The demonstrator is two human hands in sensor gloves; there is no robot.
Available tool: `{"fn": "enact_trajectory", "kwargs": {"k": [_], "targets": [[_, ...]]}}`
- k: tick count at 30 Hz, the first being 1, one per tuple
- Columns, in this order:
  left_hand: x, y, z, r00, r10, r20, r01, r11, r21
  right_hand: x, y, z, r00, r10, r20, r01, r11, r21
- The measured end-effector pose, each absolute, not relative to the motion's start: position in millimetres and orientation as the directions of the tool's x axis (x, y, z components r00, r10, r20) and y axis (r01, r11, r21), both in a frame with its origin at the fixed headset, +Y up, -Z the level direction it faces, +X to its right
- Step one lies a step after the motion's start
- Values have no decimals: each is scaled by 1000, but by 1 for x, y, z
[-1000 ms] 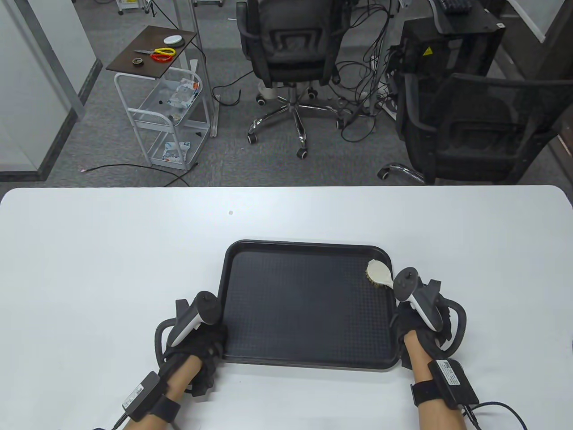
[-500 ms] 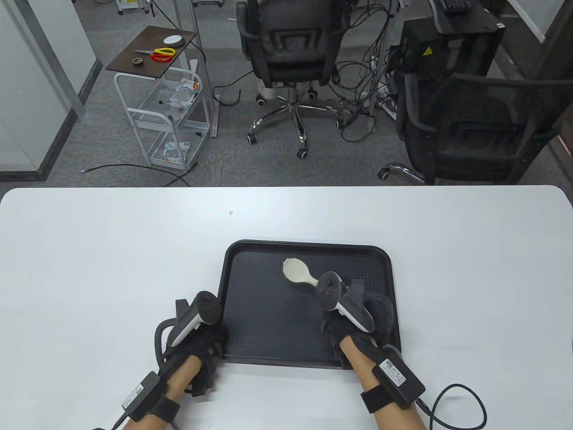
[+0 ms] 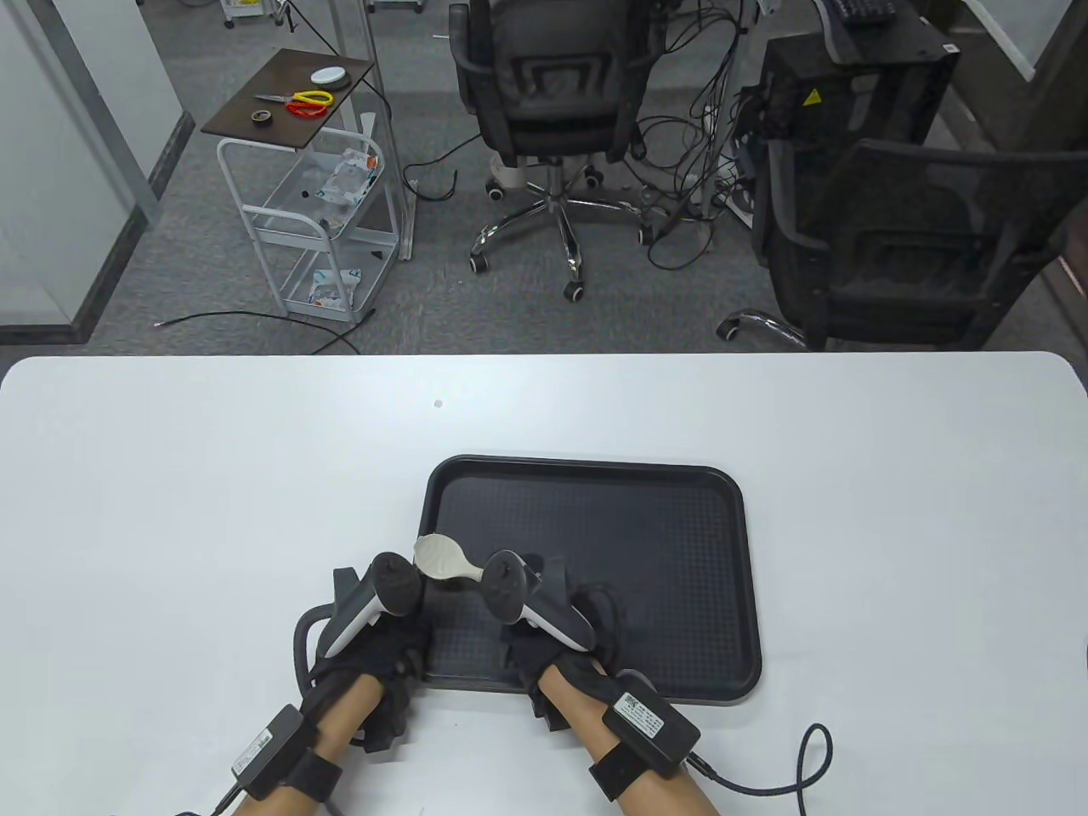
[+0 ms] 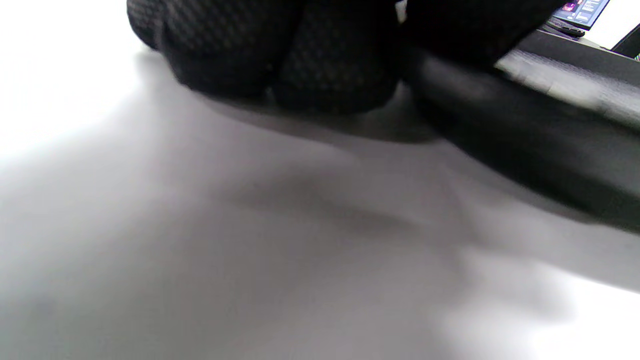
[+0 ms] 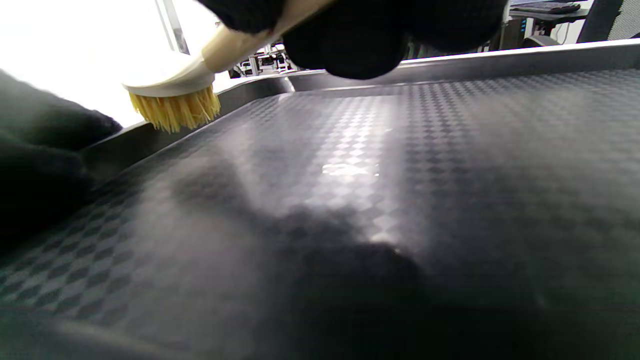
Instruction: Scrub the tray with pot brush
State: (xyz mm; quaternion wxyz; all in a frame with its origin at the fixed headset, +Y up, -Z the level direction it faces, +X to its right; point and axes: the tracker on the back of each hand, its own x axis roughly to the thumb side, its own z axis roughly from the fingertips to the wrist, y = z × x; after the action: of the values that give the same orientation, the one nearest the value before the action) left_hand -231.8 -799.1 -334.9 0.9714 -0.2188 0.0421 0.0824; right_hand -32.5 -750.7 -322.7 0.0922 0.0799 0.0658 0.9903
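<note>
White table (image 3: 212, 476) before an office floor with two black chairs (image 3: 548, 93) and a small cart (image 3: 314, 212); the black tray (image 3: 680, 561) lies flat on the table near my edge, its textured floor showing in the right wrist view (image 5: 400, 165). My right hand (image 3: 557, 633) is over the tray's near-left part and grips the handle of the pot brush (image 3: 442, 557), whose pale round head sits at the tray's left rim, close to my left hand's tracker. In the right wrist view the pot brush (image 5: 175, 95) points its yellow bristles down at the rim, at or just above it; contact cannot be told. My left hand (image 3: 374, 646) rests at the tray's near-left corner, fingers (image 4: 280, 60) curled down on the table beside the rim and touching the tray's edge; a firm grip cannot be told
</note>
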Motion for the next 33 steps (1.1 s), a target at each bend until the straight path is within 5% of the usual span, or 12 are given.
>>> {"fn": "enact_trajectory", "kwargs": {"k": [9, 26, 33], "targets": [[-232, -799, -335, 983, 142, -118, -179, 890, -419, 10, -760, -318, -978, 192, 86, -178, -973, 147], [-232, -799, -335, 983, 142, -119, -179, 890, -419, 216, -746, -296, -942, 86, -325, -138, -980, 142], [-232, -799, -335, 983, 140, -119, -178, 891, -418, 220, -732, -298, -938, 43, -343, -101, -983, 154]]}}
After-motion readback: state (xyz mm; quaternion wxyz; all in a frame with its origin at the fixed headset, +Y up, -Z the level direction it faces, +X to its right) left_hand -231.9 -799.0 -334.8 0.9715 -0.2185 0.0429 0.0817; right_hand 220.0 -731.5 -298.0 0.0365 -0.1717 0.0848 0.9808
